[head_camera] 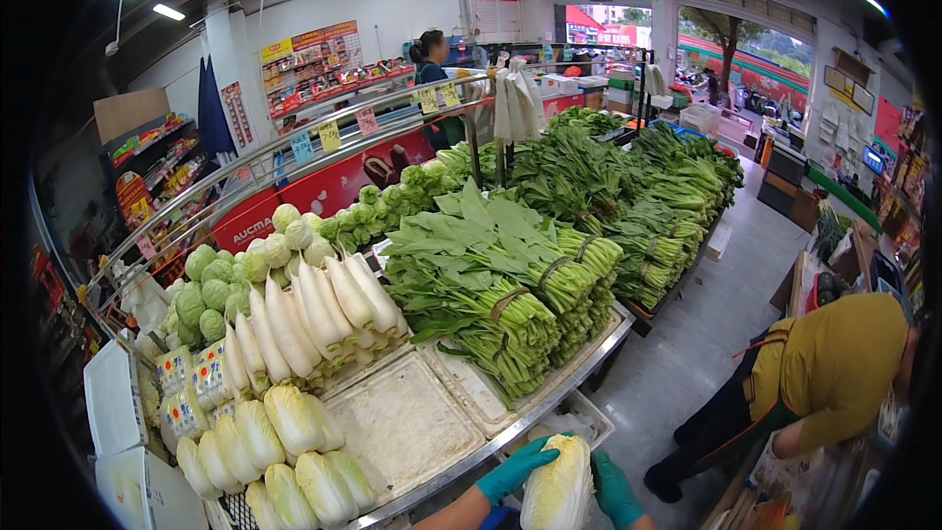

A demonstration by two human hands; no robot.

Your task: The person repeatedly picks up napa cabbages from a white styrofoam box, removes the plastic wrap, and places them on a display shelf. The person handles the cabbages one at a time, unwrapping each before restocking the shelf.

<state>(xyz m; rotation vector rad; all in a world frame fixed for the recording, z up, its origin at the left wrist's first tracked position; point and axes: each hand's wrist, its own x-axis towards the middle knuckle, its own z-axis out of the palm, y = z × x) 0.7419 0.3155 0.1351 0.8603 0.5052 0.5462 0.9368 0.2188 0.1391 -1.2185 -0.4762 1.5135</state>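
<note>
A napa cabbage [557,486] with pale yellow leaves is held upright in front of me at the bottom edge. My left hand [515,472], in a teal rubber glove, grips its left side with the thumb across the front. On the opposite side, my right hand [615,489] in a matching glove lies along the cabbage, its fingertips partly hidden. More napa cabbages [235,449] lie in a stacked group on the stall's left front. A bare, stained white tray [412,419] sits between them and the bundled leafy greens [508,302].
White radishes [294,324], round cabbages [213,287] and printed packets [210,375] fill the stall's left side. A metal edge [515,430] runs along its front. At right, a person in a mustard top [831,368] bends over a shelf. Another person [434,66] stands behind the rail.
</note>
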